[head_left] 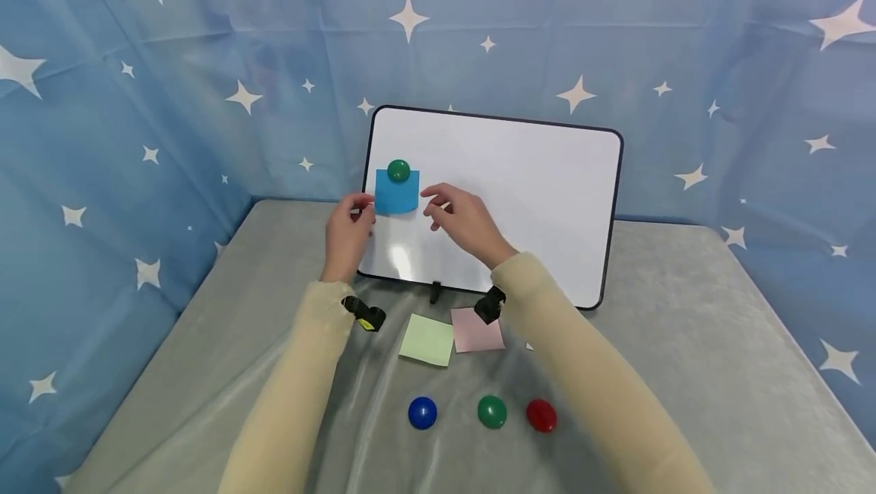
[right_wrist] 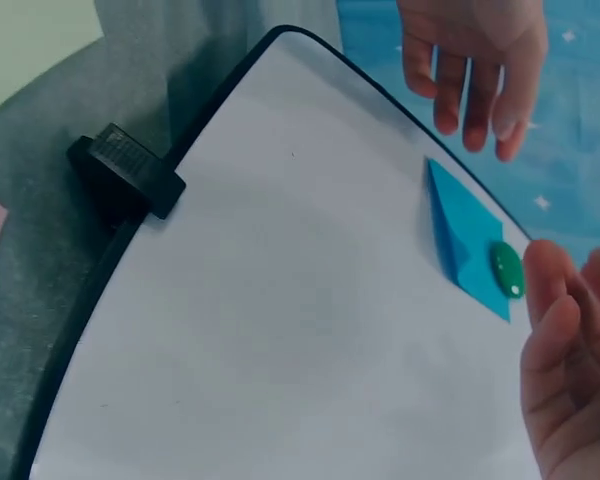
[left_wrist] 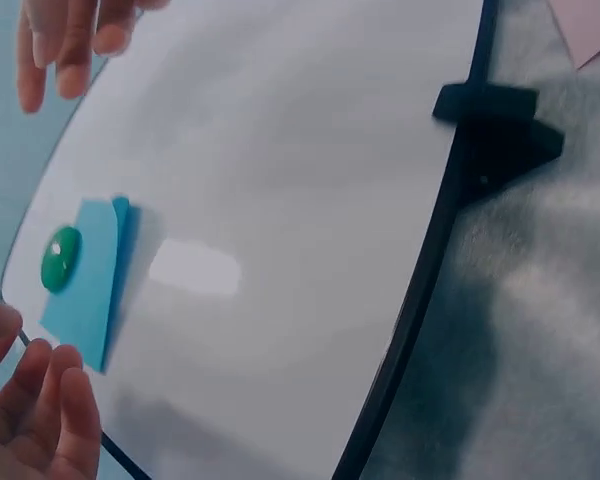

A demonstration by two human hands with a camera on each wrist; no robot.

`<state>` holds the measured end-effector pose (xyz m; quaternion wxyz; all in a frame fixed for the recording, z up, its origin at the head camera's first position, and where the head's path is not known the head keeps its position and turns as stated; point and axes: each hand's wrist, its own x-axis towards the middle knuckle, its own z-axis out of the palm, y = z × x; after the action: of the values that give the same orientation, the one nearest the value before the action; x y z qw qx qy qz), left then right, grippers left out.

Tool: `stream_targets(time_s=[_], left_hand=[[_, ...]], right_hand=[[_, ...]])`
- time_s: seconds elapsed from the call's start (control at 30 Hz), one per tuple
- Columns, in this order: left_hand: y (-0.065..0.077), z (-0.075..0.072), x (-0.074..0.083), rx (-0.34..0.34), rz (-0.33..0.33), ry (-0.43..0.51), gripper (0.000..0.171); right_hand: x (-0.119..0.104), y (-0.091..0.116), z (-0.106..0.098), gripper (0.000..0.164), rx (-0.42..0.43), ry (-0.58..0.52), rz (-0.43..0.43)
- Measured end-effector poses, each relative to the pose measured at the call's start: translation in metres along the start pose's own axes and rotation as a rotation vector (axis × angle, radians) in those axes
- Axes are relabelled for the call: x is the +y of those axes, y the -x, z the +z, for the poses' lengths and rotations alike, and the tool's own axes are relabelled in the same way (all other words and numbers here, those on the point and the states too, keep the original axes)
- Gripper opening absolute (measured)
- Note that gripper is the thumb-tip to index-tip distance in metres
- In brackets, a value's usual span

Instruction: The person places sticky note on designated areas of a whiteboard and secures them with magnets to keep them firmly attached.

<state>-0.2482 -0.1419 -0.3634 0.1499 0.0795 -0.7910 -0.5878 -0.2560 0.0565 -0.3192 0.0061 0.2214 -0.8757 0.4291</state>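
A blue sticky note (head_left: pixel 396 196) hangs on the left part of a whiteboard (head_left: pixel 506 190), under a round green magnet (head_left: pixel 398 170) at its top edge. In the left wrist view the note's lower edge (left_wrist: pixel 118 240) stands off the board. My left hand (head_left: pixel 347 234) is beside the note's left edge, fingers loosely bent and holding nothing. On the other side, my right hand (head_left: pixel 467 222) hovers off the right edge, its fingers relaxed and also without anything in them. Both hands (right_wrist: pixel 570 370) flank the note in the right wrist view.
Below the board lie a green sticky note (head_left: pixel 427 340) and a pink one (head_left: pixel 477 330), with a white scrap by the right sleeve. Nearer are blue (head_left: pixel 422 413), green (head_left: pixel 492 412) and red (head_left: pixel 541 416) magnets. A black foot (head_left: pixel 435 292) supports the board on grey cloth.
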Motion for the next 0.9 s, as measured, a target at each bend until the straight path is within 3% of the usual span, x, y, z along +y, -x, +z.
stream_targets(time_s=[0.37,0.6,0.73,0.9], left_hand=[[0.030,0.002,0.008,-0.135,0.131,-0.058,0.025],[0.049,0.002,0.017,-0.219,0.233,-0.043,0.030],[0.058,0.001,0.022,-0.255,0.273,-0.034,0.033],[0.066,-0.001,0.019,-0.274,0.258,-0.103,0.031]], right_hand=[[-0.001,0.033,-0.005,0.028,-0.032,0.039,-0.087],[0.003,0.056,-0.003,0.027,0.018,0.061,-0.170],[0.005,0.069,0.000,0.026,0.036,0.003,-0.160],[0.006,0.085,0.004,0.026,0.029,-0.083,-0.113]])
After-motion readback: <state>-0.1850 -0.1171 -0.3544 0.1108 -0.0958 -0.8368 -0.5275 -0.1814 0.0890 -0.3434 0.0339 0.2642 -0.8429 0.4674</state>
